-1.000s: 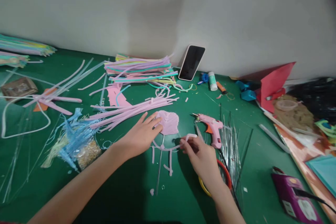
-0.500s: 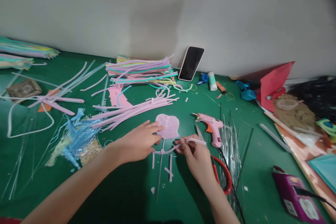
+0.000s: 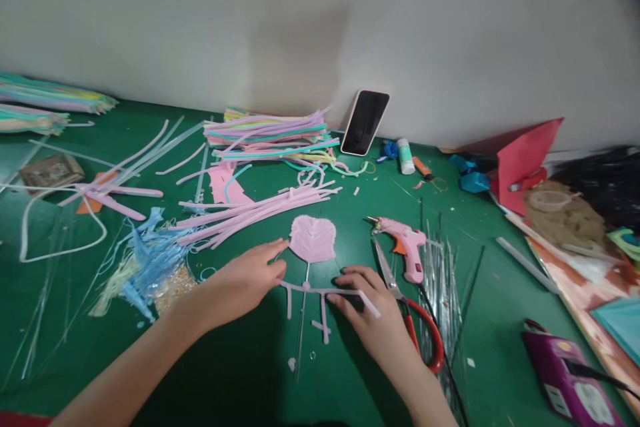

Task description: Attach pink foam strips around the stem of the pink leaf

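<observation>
A pink heart-shaped piece of woven pipe cleaners (image 3: 313, 238) lies on the green table on a thin wire stem (image 3: 302, 320). Below it a pink pipe cleaner crossbar (image 3: 325, 291) lies across the stem, with short pieces hanging down. My left hand (image 3: 245, 280) rests flat with its fingertips at the crossbar's left end, just below the heart. My right hand (image 3: 373, 317) presses the crossbar's right end down with its fingers, and the free end sticks out to the right.
Red-handled scissors (image 3: 407, 313) and a pink glue gun (image 3: 404, 247) lie right of my right hand, beside clear sticks (image 3: 440, 273). Pipe cleaner piles (image 3: 270, 137) and a phone (image 3: 365, 121) stand at the back. A purple power strip (image 3: 565, 373) sits front right.
My right hand lowered the pipe cleaner end from above the table and laid it flat. My left hand slid down from the heart to the crossbar's left end.
</observation>
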The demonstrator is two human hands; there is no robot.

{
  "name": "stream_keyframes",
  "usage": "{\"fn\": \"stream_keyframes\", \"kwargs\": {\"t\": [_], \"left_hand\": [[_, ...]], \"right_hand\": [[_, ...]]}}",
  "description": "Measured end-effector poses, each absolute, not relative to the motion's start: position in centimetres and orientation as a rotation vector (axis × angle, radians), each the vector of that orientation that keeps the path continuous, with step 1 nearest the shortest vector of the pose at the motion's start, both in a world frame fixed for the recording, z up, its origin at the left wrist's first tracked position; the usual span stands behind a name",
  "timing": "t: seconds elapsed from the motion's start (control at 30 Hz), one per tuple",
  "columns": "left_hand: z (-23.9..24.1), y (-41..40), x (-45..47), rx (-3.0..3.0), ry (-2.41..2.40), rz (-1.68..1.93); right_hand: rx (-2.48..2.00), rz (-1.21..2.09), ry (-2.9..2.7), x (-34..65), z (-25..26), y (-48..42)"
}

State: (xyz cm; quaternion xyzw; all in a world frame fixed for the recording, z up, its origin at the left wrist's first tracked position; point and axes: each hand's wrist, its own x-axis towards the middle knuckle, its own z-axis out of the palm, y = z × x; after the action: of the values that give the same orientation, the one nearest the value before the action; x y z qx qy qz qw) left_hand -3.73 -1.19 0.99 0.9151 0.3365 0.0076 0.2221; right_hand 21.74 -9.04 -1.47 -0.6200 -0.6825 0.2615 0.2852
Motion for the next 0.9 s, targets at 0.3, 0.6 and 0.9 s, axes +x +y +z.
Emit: {"fn": "stream_keyframes", "kwargs": {"t": [0.3, 0.6, 0.9], "left_hand": [[1.2, -2.2, -3.8, 2.608, 0.966, 0.161], [1.4, -2.8, -3.2, 2.816, 1.016, 0.065], [2.3, -2.8, -3.2, 2.7, 1.11, 0.053]], "right_hand": [[-1.635, 0.867, -1.81, 21.8, -1.0, -9.1], [-1.582, 0.97, -1.726, 21.7, -0.9, -9.1], [-1.652, 0.919, -1.652, 21.8, -0.2, -8.9]]}}
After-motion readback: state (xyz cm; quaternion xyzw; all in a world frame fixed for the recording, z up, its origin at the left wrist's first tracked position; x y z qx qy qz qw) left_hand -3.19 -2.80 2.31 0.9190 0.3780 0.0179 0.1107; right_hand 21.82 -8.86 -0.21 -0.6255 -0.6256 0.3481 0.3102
